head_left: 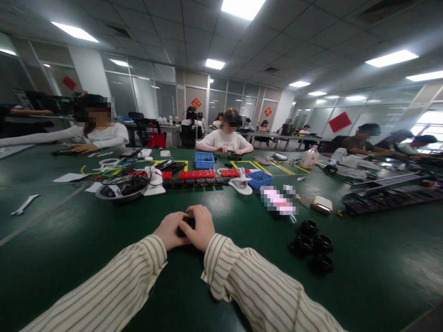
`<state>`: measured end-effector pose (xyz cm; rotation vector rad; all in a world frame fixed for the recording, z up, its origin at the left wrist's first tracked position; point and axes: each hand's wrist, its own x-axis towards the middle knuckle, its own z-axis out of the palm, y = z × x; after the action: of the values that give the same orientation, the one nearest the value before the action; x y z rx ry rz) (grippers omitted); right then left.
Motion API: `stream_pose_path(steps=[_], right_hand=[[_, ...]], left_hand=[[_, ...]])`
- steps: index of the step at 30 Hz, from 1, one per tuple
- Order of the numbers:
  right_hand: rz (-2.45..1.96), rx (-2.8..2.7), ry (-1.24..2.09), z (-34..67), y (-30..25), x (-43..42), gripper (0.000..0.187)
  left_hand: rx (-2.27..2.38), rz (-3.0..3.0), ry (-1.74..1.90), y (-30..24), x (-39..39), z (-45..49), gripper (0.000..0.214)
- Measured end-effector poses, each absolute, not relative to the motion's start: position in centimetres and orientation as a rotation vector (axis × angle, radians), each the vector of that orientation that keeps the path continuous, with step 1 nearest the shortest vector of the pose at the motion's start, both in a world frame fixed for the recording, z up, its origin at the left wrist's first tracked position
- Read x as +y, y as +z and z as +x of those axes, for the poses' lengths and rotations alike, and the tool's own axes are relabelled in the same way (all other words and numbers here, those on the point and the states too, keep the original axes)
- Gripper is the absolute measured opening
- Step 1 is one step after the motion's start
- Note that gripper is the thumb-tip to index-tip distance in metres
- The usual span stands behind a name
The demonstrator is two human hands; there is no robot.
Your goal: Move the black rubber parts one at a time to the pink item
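Both of my hands meet around a small round black part (187, 226) just above or on the green table. My left hand (172, 230) curls about its left side, and my right hand (201, 227) closes over it from the right, thumb across the top. Much of the part is covered by my fingers, so its exact kind does not show. To the right sits a cluster of several black ring-shaped parts (313, 242), hollow in the middle, that look similar in colour and size.
Across the table (114, 230) run red power strips (197, 174), blue bins (205, 160), a metal bowl (121, 190) of cables and a white clip stand (241, 182). A wrench (25, 204) lies left; a pouch (278, 200) and a metallic box (321, 204) lie right. Co-workers sit opposite.
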<state>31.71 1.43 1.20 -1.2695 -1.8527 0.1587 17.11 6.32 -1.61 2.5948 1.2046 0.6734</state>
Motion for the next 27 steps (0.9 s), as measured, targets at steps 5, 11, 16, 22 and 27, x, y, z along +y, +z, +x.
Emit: stream_pose_path(steps=[5,11,16,22,27], right_hand=[[-1.371,-1.872,0.143,31.6,0.7,2.1,0.025],[-1.242,-1.912,0.161,31.6,0.7,2.1,0.002],[-1.068,-1.980,0.208,31.9,0.7,1.4,0.022],[-1.208,-1.836,0.191,32.1,0.6,1.3,0.025],[-1.392,-1.840,0.166,31.9,0.6,1.8,0.024]], left_hand=[[1.363,2.670,0.548,-0.9,5.8,17.5,0.034],[1.303,2.596,0.611,-0.7,5.7,17.7,0.035],[1.169,2.568,0.611,-1.2,6.3,17.4,0.038],[1.260,2.568,0.667,-1.1,5.3,17.8,0.061],[1.418,2.605,0.593,-0.5,4.7,18.3,0.041]])
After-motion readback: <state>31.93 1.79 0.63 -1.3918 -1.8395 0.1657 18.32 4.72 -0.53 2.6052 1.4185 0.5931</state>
